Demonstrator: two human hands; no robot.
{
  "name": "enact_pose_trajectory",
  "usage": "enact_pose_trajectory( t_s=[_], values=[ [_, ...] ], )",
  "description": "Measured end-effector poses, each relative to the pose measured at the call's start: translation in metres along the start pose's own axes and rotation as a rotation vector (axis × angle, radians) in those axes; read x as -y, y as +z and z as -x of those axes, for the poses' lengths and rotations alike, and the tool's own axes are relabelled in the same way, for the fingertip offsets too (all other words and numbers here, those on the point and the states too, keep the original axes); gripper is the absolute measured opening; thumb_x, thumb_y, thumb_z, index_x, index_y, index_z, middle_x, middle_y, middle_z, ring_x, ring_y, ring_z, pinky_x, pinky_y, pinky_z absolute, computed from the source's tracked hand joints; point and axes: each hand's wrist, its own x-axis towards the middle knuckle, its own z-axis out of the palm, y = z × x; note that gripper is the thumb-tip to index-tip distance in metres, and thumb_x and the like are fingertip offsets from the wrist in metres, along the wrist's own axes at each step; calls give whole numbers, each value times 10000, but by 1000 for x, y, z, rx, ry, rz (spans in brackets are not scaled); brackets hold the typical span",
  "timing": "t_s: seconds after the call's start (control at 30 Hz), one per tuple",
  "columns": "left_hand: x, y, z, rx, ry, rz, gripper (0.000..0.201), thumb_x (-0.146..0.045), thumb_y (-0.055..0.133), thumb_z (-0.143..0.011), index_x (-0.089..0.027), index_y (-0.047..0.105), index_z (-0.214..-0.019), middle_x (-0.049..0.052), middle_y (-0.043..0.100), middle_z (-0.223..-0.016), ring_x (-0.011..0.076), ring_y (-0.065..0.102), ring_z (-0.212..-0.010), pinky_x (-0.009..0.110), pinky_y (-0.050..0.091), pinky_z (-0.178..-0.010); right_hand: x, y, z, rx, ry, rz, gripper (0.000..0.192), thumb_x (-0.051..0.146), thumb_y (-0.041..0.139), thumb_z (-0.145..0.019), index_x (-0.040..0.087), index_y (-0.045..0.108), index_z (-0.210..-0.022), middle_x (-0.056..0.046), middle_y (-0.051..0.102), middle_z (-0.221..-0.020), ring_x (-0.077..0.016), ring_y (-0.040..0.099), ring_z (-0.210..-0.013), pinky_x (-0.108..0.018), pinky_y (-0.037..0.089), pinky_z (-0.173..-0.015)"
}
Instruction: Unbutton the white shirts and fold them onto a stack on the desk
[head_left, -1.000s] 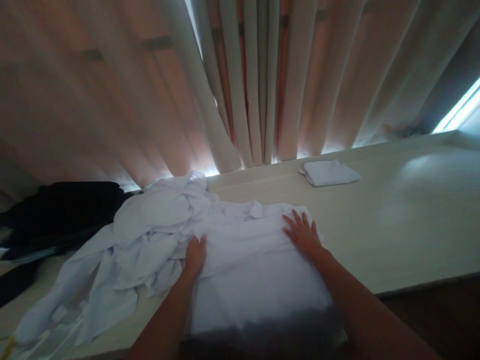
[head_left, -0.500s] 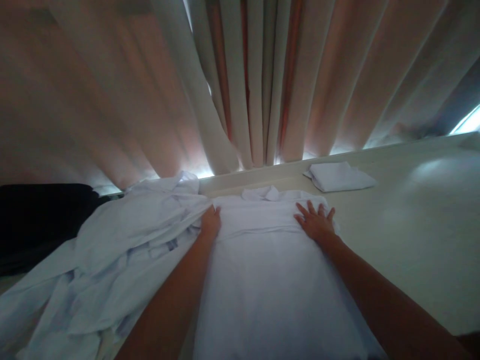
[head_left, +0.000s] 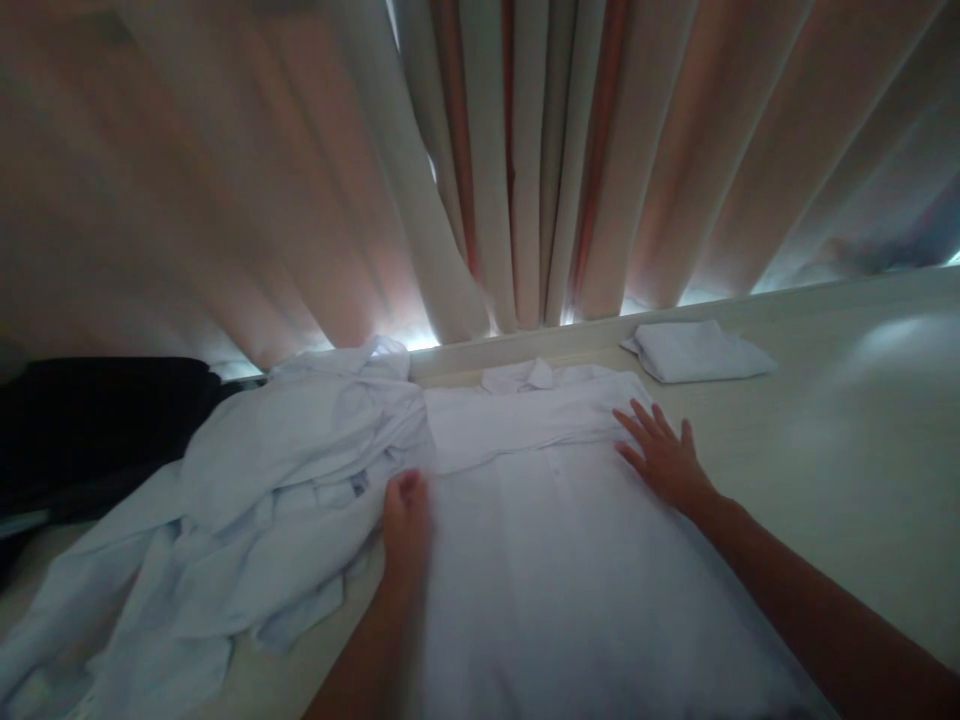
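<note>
Shirt: white shirt [head_left: 555,560] is laid flat on the table, buttons up, pretty much dead centre and closest to the camera. Collar end is pointed away toward the curtain, bottom part is cut off by the lower edge of the view.
Left hand: left hand [head_left: 406,525] is pressed down on the shirt's left edge, right where it meets the messy pile. Fingers are curled in a bit, but nothing is seen pinched between them, so it's more of a push than a grab.
Right hand: right hand [head_left: 663,458] is laid flat on the shirt's right side near the shoulder, fingers spread apart, palm down, nothing clamped.
Table: pale table [head_left: 825,470] is seen under everything, with bare surface stretched out to the right.
Pile: crumpled white clothes [head_left: 247,510] are heaped just left of the shirt, touching it, and spilled toward the near left corner.
Dark stuff: black garment [head_left: 97,420] is dumped at the far left, behind the white pile. Details can't be made out, too dark.
Folded piece: small folded white cloth [head_left: 701,352] is parked further back on the right, apart from the shirt, near the table's back edge.
Curtain: pinkish pleated curtain [head_left: 525,160] is hung behind the table, with daylight leaked in along the bottom.
</note>
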Motion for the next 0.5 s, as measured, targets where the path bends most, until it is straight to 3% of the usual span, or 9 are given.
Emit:
enact_pose_trajectory(
  t_s=[0.07,0.13,0.23,0.3,0.4,0.5],
  values=[
    [16,-16,55,8,-55,20,464,-516,373,-932,-215,592,-1210,120,667,-1167,282,642,-1078,418,552,-897,-13,-20,55,-74,48,-165,538,476,347,-958,250,483,-1426,-78,376,-1581,-315,290,-1469,-550,186,-1198],
    [31,-35,113,65,-123,53,411,-560,396,-896,-309,641,-1111,65,691,-1084,295,655,-1059,424,579,-861,-29,-40,119,-150,201,-360,486,509,353,-933,240,578,-1269,-120,578,-1382,-304,509,-1300,-451,400,-1094],
    [50,-66,192,158,-172,72,285,-626,532,-780,-378,671,-803,30,662,-730,357,695,-862,483,609,-712,-51,-54,213,-58,641,-486,425,596,362,-902,265,628,-882,-121,710,-910,-322,662,-879,-450,528,-814],
    [59,-79,232,227,-200,90,267,-654,581,-724,-396,636,-679,21,612,-611,391,701,-819,517,607,-677,-58,-51,261,90,711,-592,424,639,424,-840,269,617,-767,-100,696,-783,-333,668,-825,-449,534,-776],
    [65,-79,267,317,-236,118,257,-652,635,-702,-398,626,-670,28,631,-638,411,708,-874,527,602,-698,-60,-39,302,230,720,-733,390,657,582,-695,268,604,-721,-102,715,-800,-367,689,-893,-472,539,-848],
    [61,-63,278,402,-260,157,209,-553,703,-752,-375,678,-860,57,704,-886,372,692,-1001,476,604,-732,-55,-34,311,329,711,-917,497,602,712,-585,233,659,-914,-140,742,-1020,-373,676,-1071,-467,512,-964]
  ],
)
